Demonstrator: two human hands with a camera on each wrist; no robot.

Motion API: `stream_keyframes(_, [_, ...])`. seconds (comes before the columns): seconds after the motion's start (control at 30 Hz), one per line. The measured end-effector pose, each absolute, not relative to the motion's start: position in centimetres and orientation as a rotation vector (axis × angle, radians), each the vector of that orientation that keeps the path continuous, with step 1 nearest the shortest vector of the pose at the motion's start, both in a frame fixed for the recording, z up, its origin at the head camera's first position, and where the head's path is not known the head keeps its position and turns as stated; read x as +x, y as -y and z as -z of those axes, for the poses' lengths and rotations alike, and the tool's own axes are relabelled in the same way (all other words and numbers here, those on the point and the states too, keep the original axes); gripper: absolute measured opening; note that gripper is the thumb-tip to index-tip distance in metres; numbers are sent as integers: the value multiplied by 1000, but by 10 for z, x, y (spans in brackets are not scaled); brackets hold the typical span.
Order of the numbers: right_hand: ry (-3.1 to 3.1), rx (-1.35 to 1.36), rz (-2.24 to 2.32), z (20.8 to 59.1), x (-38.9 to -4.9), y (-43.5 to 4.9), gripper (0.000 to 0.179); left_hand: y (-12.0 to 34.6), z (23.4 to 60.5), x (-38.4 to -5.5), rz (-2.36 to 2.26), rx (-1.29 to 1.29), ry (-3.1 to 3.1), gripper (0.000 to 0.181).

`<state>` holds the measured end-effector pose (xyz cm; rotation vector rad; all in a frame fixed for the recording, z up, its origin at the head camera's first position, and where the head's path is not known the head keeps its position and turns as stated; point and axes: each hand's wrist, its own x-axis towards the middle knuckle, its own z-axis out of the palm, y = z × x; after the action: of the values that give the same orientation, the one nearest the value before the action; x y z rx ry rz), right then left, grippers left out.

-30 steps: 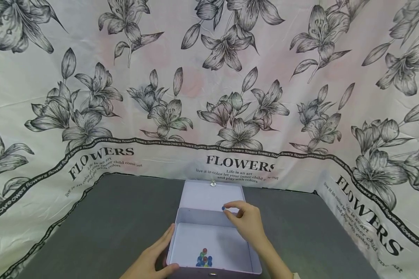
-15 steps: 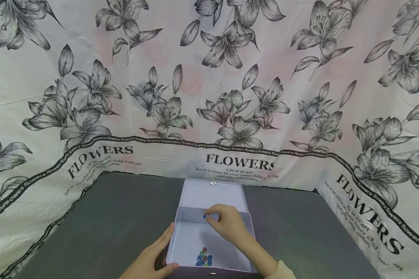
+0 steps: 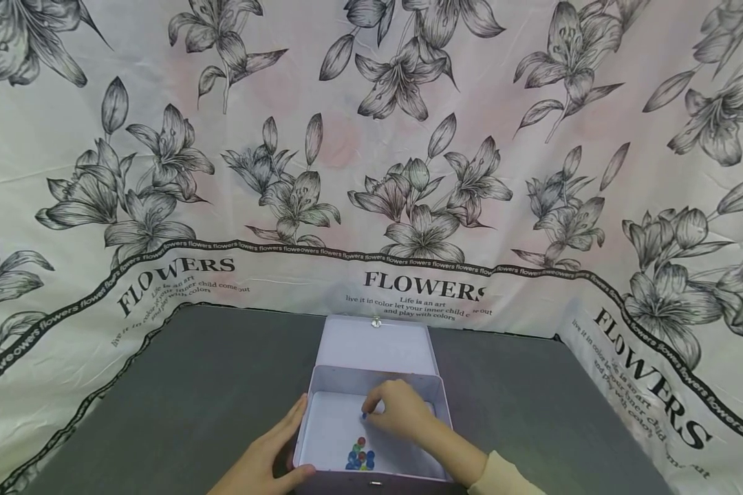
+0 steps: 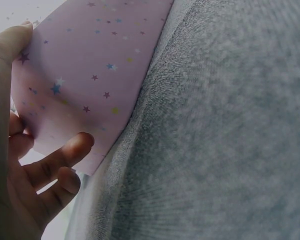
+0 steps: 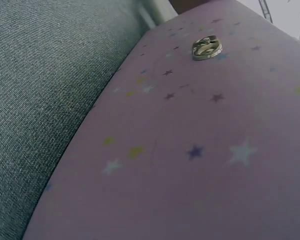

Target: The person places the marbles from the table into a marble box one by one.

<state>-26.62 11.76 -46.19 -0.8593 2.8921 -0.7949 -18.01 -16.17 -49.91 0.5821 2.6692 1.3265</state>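
Observation:
A pale lilac box (image 3: pixel 374 472) stands with its lid (image 3: pixel 374 344) swung back. In the left wrist view its outer wall (image 4: pixel 90 75) is pink with small stars. My left hand (image 3: pixel 266 450) holds the box at the front left corner, thumb at the front rim and fingers along the left side. Inside the box, my right hand (image 3: pixel 399 410) pinches a small blue marble (image 3: pixel 364 415) between thumb and fingertips, above the box floor. Several red, green, blue and yellow marbles (image 3: pixel 362 456) lie in a cluster near the front wall. The right wrist view does not show the right hand's fingers.
The box rests on a dark grey cloth-covered table (image 3: pixel 223 385). A metal latch (image 5: pixel 207 48) sits on the box's front, and a clasp (image 3: pixel 376 322) on the lid's far edge. A flower-printed curtain (image 3: pixel 371 206) surrounds the table at the back and sides.
My right hand has moved left and then down into the box with the blue marble. My left hand has stayed at the box corner. The clustered marbles look the same.

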Motion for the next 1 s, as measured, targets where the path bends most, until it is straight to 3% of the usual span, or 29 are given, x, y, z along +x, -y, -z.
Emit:
stream_keyframes(0.3, [-2887,-772,944,460,-268,-122,12,164,502,-183,-1351,621,-2638,97])
stream_keyframes(0.73, [-2820,-315,1722,451,-259,-154,11,169,503,-183,-1411,596,-2591,95])
stream_keyframes(1.0, [-3029,-272,1715,459,-248,-196,18,176,502,-181,-1165,598,-3108,81])
